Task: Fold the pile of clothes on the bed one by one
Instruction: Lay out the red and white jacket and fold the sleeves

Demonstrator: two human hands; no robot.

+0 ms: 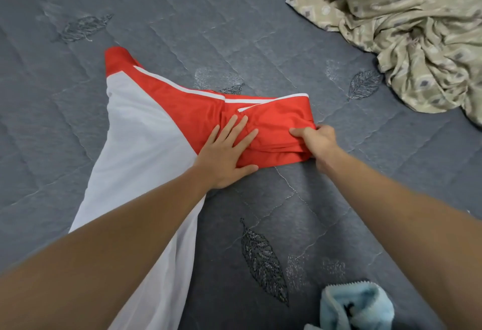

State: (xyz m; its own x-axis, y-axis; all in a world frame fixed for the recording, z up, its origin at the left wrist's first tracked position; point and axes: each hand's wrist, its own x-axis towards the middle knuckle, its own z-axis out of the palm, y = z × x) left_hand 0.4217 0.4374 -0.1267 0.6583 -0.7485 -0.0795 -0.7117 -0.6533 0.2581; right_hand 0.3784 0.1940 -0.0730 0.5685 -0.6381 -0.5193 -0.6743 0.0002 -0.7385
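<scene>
A red and white garment (156,110) lies spread on the grey quilted bed (313,199), its white part running toward the lower left. Its red end is folded over into a thick band at the centre. My left hand (227,152) presses flat on the red fabric with straight, spread fingers. My right hand (315,139) grips the right edge of the folded red band, thumb on top and fingers curled underneath.
A crumpled beige patterned cloth (407,29) lies heaped at the upper right. A light blue fluffy garment (357,306) sits at the bottom right edge of view. Grey quilt with embroidered leaves shows around the garment.
</scene>
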